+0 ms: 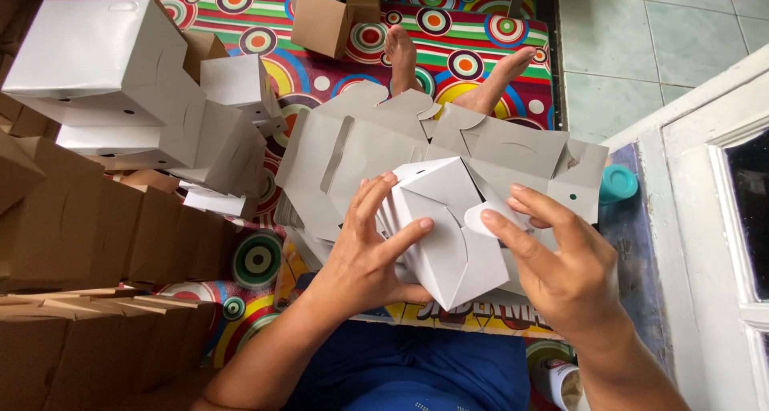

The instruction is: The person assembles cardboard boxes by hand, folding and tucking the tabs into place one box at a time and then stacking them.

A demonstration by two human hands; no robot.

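We look down on a half-folded white cardboard box (436,227) held above our lap, over a pile of flat unfolded box sheets (352,151). Our left hand (370,255) grips the box from its left side, fingers spread and curled against the panel, the thumb pressed on the front face. Our right hand (561,271) is partly open, its fingers stretched toward the box; the thumb and forefinger pinch a rounded white flap (485,217) at the box's right edge. Finished white boxes (104,62) are stacked at the upper left, with brown boxes (88,235) lined up below them. Our bare feet (448,66) rest on a bright mat with circles (473,34). A teal cup (618,183) stands just right of the sheets.
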